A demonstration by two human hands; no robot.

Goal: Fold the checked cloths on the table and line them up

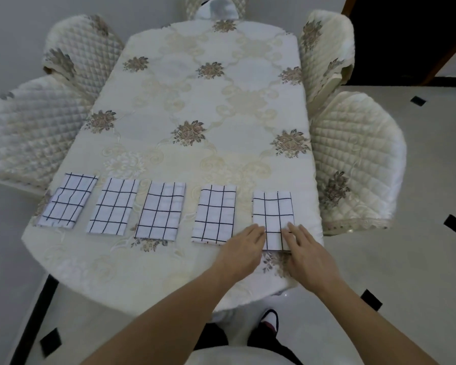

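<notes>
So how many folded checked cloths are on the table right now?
5, in one row along the near edge: far left, second, middle, fourth, and far right, touched by both hands. None appears hidden.

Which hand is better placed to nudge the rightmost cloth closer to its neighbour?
Probably the right hand: its fingers already lie on the rightmost cloth, on its outer side, while the left hand sits at its inner edge.

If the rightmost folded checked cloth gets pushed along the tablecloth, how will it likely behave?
The rightmost folded cloth looks thin and soft, so it would probably wrinkle or unfold. Lifted by one edge, it would likely droop. Both the left hand and right hand rest on it.
</notes>
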